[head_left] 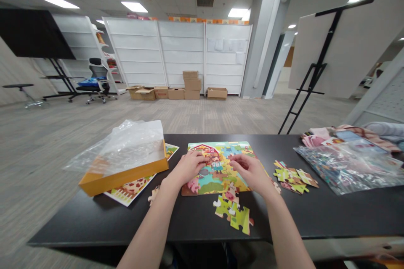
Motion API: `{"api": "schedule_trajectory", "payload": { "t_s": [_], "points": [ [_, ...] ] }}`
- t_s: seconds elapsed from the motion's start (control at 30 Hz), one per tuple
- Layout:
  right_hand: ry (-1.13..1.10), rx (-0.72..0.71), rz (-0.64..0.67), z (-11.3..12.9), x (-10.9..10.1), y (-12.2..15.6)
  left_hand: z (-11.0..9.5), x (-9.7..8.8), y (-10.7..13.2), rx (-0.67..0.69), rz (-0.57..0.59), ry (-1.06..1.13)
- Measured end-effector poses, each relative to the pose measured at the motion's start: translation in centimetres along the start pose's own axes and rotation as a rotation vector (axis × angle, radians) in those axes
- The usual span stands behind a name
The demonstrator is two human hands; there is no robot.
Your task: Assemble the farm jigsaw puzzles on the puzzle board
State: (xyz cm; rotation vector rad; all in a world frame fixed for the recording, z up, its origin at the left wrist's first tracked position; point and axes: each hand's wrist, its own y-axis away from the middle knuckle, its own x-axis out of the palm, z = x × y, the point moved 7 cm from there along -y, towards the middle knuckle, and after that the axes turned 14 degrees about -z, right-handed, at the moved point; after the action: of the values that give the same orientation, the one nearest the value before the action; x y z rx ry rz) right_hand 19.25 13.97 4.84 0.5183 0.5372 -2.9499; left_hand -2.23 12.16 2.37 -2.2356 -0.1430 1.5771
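A farm-scene jigsaw puzzle [210, 187] with a red barn and a farmer figure lies on the black table. My left hand [189, 168] rests over its left side, fingers stretched out flat on the picture. Over the right part, my right hand [249, 171] is closed in a pinch, thumb and forefinger near the puzzle surface. Whatever is between those fingertips, if anything, is too small to make out. Loose green puzzle pieces [240, 220] lie at the puzzle's near edge, one showing a pink animal face. Another loose piece [153, 195] is partly hidden behind my left forearm.
Several more puzzle pieces [293, 176] are heaped at the right. A yellow box [126, 178] with clear plastic wrap sits at the left on a giraffe picture sheet [134, 189]. A plastic bag [350, 168] and folded cloths [356, 132] occupy the right end of the black table [195, 222].
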Motion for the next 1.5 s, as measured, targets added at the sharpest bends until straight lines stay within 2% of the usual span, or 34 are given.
{"api": "schedule_trajectory", "payload": {
  "t_s": [0.17,0.47,0.8,1.0,1.07,1.17,1.3,1.4,1.5],
  "points": [
    [-0.038,0.02,-0.066,0.3,-1.6,-0.1,-0.5,-0.3,-0.1,0.027,-0.003,0.02],
    [-0.071,0.049,-0.09,0.3,-2.6,0.0,-0.4,-0.2,-0.2,0.022,-0.01,0.028],
    [-0.087,0.081,-0.5,-0.5,-11.1,0.3,-0.6,-0.5,-0.1,0.031,-0.052,0.081],
    [0.031,0.146,-0.649,-3.3,-15.9,0.9,-0.3,-0.2,-0.2,0.037,-0.052,0.067],
    [0.216,0.17,-0.62,-4.6,-17.5,1.1,-0.1,-0.1,-0.2,0.033,-0.055,0.077],
    [0.534,0.227,-0.482,-6.7,-19.3,1.6,0.2,0.0,-0.3,0.015,-0.054,0.09],
    [0.697,0.237,-0.403,-8.0,-20.7,2.1,0.3,0.2,-0.4,0.011,-0.051,0.102],
    [0.751,0.196,-0.336,-8.2,-20.2,2.1,0.4,0.3,-0.4,0.006,-0.055,0.098],
    [0.745,0.082,-0.223,-8.3,-18.6,1.9,0.5,0.4,-0.3,0.008,-0.056,0.099]
  ]
}}
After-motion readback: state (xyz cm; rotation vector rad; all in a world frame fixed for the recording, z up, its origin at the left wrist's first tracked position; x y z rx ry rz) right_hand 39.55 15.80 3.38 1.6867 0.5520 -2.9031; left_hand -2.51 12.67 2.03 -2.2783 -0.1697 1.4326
